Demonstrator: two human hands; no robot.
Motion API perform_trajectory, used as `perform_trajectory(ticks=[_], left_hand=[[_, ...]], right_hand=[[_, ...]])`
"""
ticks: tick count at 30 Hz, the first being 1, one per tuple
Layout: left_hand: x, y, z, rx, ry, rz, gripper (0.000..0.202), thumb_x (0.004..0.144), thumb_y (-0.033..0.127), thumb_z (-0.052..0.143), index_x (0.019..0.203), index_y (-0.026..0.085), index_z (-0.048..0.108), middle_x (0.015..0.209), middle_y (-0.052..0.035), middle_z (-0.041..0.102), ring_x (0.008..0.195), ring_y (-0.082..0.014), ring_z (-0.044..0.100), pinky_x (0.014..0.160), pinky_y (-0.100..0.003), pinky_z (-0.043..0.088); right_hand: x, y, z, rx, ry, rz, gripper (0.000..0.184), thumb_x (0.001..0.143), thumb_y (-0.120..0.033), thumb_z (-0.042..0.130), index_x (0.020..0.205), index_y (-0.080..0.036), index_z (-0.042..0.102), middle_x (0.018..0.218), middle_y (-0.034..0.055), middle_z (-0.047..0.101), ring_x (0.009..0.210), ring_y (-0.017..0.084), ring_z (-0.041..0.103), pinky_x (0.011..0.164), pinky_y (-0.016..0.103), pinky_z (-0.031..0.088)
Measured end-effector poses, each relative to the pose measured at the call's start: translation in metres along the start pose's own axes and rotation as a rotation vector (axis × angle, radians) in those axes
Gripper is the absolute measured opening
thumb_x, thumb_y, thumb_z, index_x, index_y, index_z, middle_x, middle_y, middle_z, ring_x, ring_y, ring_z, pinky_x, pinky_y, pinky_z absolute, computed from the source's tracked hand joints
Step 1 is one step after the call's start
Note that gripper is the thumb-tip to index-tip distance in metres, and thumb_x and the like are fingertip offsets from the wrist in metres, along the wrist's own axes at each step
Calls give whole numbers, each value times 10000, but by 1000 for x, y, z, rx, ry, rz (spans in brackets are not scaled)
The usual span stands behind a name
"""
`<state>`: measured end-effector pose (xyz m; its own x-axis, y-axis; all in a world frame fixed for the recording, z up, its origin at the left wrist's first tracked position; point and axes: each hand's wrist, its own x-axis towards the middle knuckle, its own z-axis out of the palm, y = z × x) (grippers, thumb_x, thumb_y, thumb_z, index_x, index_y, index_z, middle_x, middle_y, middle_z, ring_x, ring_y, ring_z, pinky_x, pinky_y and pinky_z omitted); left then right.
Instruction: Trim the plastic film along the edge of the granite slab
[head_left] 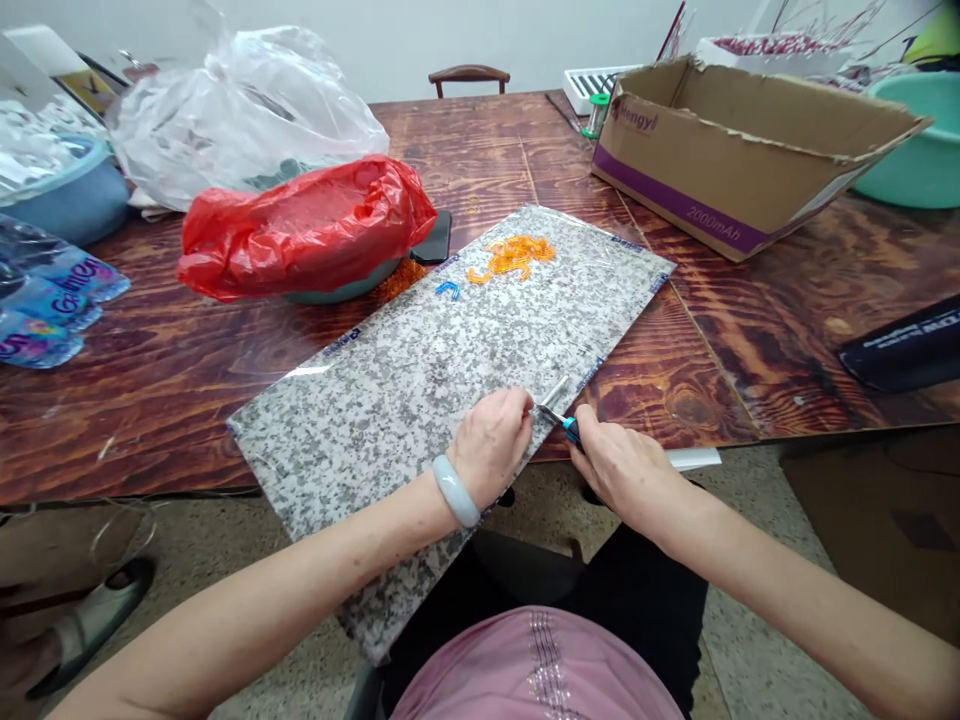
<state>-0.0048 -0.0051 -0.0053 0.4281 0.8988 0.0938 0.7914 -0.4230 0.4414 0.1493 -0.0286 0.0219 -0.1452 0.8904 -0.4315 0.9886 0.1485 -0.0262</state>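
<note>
My left hand (493, 440), wearing a pale bangle, is closed in a pinch over the near right edge of a speckled grey stone-look board (390, 400). What its fingertips hold is too small to make out. In my right hand (626, 465) are small pliers (571, 430) with blue-and-black handles, their metal jaws reaching to the left fingertips. A thin grey strip (554, 390) shows just beyond the jaws. Farther up the board lie a pile of small orange plastic pieces (517, 255) and a few blue ones (448, 289).
A red plastic bag (307, 225) covers a bowl left of the board, with a dark phone (435, 238) beside it. Behind stands a clear bag (255, 110). An open cardboard box (690, 180) is at back right, a solder-like spool (597, 115) beside it. A black object (904, 345) lies right.
</note>
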Motion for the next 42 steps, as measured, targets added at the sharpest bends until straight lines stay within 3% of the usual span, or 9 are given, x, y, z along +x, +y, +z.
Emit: perform_trajectory(ticks=[7,14,17,21,25,29,32,42], left_hand=[[3,-6,-10,15,-127,22,67,878,184,427,890,162,489,874,-47,562,822,-170,547,734,-278,440],[0,6,-16,289,-228,-11,164,908,198,382,878,145,534,859,-65,558,815,-184,552,735,-289,449],[3,3,-17,330,-214,4,189,913,192,362,883,133,539,868,-78,562,810,-182,556,732,-285,448],[3,-25,-30,365,-123,-72,199,895,169,367,849,116,554,850,-100,578,791,-201,558,718,-304,439],[-7,-41,-45,220,-19,-112,134,845,174,445,836,139,574,811,-66,613,775,-190,566,718,-295,424],[-12,-22,-33,49,-36,-32,126,824,192,476,807,164,598,756,-27,631,710,-154,568,669,-256,415],[-10,-9,-19,54,-33,-26,136,826,208,476,808,171,605,755,-27,633,703,-151,569,655,-251,412],[-6,-7,-10,22,-14,2,144,838,200,460,814,163,597,770,-35,620,709,-150,557,670,-264,421]], right_hand=[[14,-7,1,-15,-48,42,98,919,-214,414,978,-137,416,811,115,654,748,267,660,563,291,436],[15,-5,5,41,41,1,113,910,-209,418,987,-128,429,834,132,652,774,254,657,608,279,452],[10,-4,5,67,63,-20,131,911,-202,410,1004,-114,440,857,145,649,784,271,655,617,305,457],[-1,1,7,88,42,-11,163,917,-205,399,1027,-96,451,858,148,646,793,283,650,631,326,447],[-7,11,11,89,51,-38,217,917,-223,396,1073,-80,445,889,158,639,813,283,638,629,317,414],[-7,25,20,132,87,-137,197,910,-279,409,1019,-124,462,894,131,630,842,267,623,632,286,367],[-6,36,25,201,103,-173,184,906,-325,400,948,-160,469,848,98,623,806,235,616,616,264,332],[0,52,22,309,208,-132,164,871,-337,406,801,-195,449,617,3,506,557,145,477,535,243,243]])
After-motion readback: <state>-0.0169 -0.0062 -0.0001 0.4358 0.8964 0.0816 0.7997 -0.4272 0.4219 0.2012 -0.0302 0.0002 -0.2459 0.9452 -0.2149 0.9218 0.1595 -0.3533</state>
